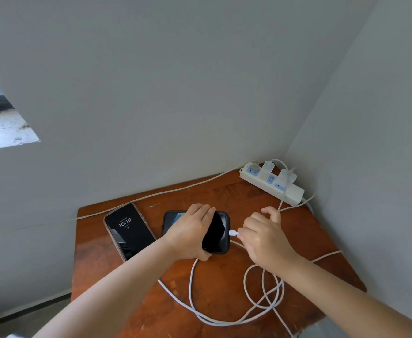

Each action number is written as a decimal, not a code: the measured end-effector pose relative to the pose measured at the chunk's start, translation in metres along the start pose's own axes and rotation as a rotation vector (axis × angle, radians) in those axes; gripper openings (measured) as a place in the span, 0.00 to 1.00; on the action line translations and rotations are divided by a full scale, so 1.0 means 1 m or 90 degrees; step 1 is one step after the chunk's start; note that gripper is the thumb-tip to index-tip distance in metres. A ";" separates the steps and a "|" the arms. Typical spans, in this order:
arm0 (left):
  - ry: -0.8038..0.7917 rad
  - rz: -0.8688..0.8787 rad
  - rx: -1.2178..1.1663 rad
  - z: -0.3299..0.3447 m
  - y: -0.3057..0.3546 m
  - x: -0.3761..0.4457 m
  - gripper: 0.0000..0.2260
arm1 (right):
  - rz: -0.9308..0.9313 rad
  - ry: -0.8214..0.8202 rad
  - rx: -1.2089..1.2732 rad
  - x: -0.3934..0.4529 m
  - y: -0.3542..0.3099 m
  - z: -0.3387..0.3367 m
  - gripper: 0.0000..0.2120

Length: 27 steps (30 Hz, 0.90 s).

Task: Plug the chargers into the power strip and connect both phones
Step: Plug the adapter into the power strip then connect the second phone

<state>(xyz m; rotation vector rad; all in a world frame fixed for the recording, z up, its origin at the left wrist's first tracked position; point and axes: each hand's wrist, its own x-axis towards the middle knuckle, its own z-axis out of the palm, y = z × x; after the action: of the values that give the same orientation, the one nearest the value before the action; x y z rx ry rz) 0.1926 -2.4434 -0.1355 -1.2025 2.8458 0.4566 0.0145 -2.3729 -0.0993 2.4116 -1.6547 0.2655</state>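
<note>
The dark phone (215, 231) is gripped across its width by the left hand (190, 230), fingers curled over the far edge and thumb under the near edge, so that it is held partly raised off the wooden worktop (224, 272) with its end turned to the right. The white cable plug (233, 232) is pinched between the thumb and fingertips of the right hand (264, 236), and its tip is touching or just at the phone's end; whether it is already seated cannot be told.

For this step to be done well, the plug is best kept in line with the port and level with the phone's body, and pushed straight in, not at a slant. The phone should be braced firmly by the left hand so that the push is met and nothing slides. The pinch is best kept on the plug's hard shell, not on the cord.

The second phone (129, 230) lies flat just to the left, its screen lit and showing a clock; no cable is seen at its visible end. At the far corner, two white chargers (268, 168) appear already set in the power strip (272, 182). The loose cables (261, 298) are looped on the worktop near the front edge, so slack should be watched for snags.
</note>
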 end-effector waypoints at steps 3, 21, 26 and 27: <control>-0.039 0.029 0.058 -0.001 -0.005 0.005 0.43 | 0.048 -0.010 0.049 -0.004 -0.007 0.009 0.10; -0.344 0.267 0.424 0.006 -0.034 0.075 0.37 | 0.123 -0.173 0.091 -0.037 -0.021 0.076 0.17; -0.288 0.230 0.372 0.010 -0.031 0.059 0.27 | 0.115 -0.160 0.039 -0.036 -0.024 0.082 0.25; -0.277 0.199 0.351 0.010 -0.028 0.054 0.28 | 0.117 -0.162 0.027 -0.038 -0.025 0.083 0.25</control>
<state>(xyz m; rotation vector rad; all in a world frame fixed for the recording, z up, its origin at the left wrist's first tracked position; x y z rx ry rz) 0.1739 -2.4970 -0.1589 -0.4943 2.5183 -0.0700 0.0275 -2.3526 -0.1910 2.4087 -2.0032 0.0198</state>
